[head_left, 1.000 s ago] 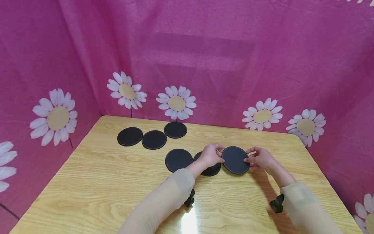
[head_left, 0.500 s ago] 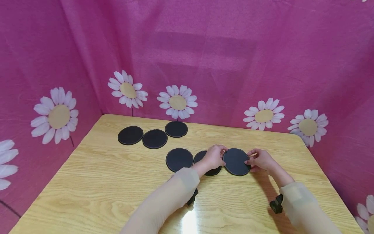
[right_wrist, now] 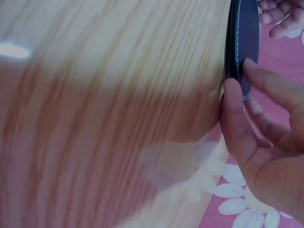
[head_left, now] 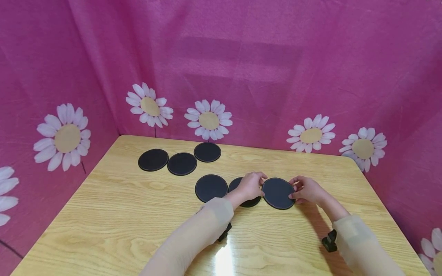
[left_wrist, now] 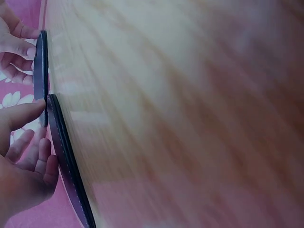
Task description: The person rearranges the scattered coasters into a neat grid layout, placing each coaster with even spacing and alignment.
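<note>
A round black coaster [head_left: 277, 193] with a stitched rim lies at the right end of the front row. My left hand [head_left: 249, 186] is at its left edge; in the left wrist view the thumb tip touches the rim and the other fingers curl loosely, apart from it. With thumb and a finger, my right hand [head_left: 310, 189] pinches the right edge, as the right wrist view shows. Beneath the left hand and partly hidden lies another black coaster [head_left: 251, 201]. Left of that one sits a third coaster [head_left: 211, 188].
Farther back on the wooden table [head_left: 131, 214] lie several more black coasters: one at the far left [head_left: 153, 160], one beside it [head_left: 182, 164] and one behind [head_left: 207, 152]. A pink flowered cloth [head_left: 241, 69] closes off the back and sides.
The right-hand coaster has come down from a raised, tilted position to lie level with the table. The left hand's fingers have loosened from its edge. The other coasters stay put.
</note>
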{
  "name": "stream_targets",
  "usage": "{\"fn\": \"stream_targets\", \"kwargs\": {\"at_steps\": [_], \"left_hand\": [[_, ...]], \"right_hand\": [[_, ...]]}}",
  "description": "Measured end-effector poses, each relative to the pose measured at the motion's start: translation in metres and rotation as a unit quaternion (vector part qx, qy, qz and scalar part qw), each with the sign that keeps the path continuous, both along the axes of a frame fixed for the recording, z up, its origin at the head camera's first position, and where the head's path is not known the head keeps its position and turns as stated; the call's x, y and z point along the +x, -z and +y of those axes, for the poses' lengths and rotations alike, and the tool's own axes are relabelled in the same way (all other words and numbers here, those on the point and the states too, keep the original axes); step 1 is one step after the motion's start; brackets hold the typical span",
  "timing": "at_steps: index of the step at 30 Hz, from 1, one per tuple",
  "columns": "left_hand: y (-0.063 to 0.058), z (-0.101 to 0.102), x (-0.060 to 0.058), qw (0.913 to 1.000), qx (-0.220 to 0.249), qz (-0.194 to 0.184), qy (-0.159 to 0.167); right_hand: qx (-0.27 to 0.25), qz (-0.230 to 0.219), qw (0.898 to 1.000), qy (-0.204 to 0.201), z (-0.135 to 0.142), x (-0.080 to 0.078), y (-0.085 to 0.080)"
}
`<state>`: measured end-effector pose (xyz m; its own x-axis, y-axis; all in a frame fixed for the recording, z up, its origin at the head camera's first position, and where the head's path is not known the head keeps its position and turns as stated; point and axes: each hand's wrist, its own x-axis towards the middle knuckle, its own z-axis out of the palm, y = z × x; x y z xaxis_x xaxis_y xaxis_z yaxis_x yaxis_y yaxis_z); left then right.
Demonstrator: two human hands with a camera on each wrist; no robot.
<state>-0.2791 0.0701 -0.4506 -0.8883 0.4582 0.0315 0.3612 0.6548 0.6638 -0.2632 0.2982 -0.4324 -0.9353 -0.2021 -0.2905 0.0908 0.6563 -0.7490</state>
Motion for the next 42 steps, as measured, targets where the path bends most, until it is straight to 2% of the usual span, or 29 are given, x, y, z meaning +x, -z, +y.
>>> {"fn": "stream_targets", "kwargs": {"at_steps": [4, 10, 19, 29, 37, 42], "left_hand": [[-0.001, 0.0, 0.001, 1.0, 0.006, -0.005, 0.005], [0.0, 0.0, 0.001, 0.9998, 0.0, 0.011, 0.015], [0.002, 0.001, 0.001, 0.9998, -0.009, 0.015, 0.007], [-0.001, -0.004, 0.0, 0.9999, -0.012, -0.001, 0.01], [-0.003, -0.01, 0.001, 0.9996, -0.014, 0.007, 0.022], [-0.007, -0.015, 0.003, 0.9997, 0.003, -0.003, 0.024]], "right_hand": [[0.002, 0.02, 1.0, -0.024, 0.001, 0.001, 0.0], [-0.006, 0.027, 0.999, -0.018, 0.002, 0.0, 0.002], [-0.003, 0.03, 1.0, 0.003, -0.002, 0.003, 0.001], [0.003, 0.028, 1.0, 0.009, -0.009, 0.007, -0.001], [0.011, 0.023, 1.0, 0.006, -0.012, 0.006, 0.0], [0.015, 0.016, 1.0, 0.013, -0.013, 0.006, -0.003]]}}
